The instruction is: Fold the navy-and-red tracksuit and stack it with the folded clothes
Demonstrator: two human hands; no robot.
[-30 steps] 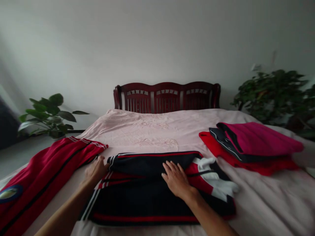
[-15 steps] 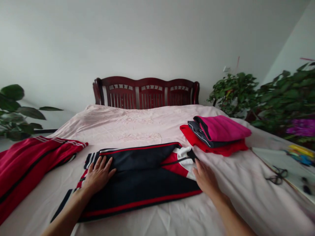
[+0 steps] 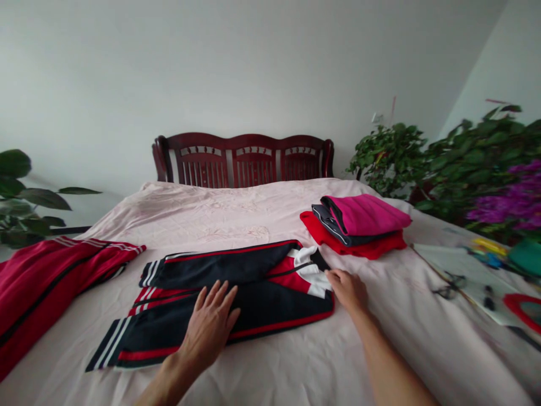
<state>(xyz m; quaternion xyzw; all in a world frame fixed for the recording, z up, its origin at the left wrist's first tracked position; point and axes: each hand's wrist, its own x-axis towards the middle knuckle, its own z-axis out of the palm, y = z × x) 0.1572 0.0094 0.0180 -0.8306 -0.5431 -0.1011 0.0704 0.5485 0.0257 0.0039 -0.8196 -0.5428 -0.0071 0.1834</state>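
One navy-and-red jacket [image 3: 274, 307], sleeves [image 3: 220, 268] folded in, lying on the bed [image 3: 279, 375] at the near side of the headboard [image 3: 253, 160]. Left hand [image 3: 207, 332]: fingers open, flat upon it; right hand [image 3: 350, 290]: fingers bent at the collar [image 3: 310, 273] end, grip cannot be told. Handling note: light, even palm pressure, collar end steadied, should spare the sleeves from skewing.

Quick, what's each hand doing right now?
Left hand: open, fingers spread over the dark jacket.
Right hand: at the white collar; can't tell if pinching.
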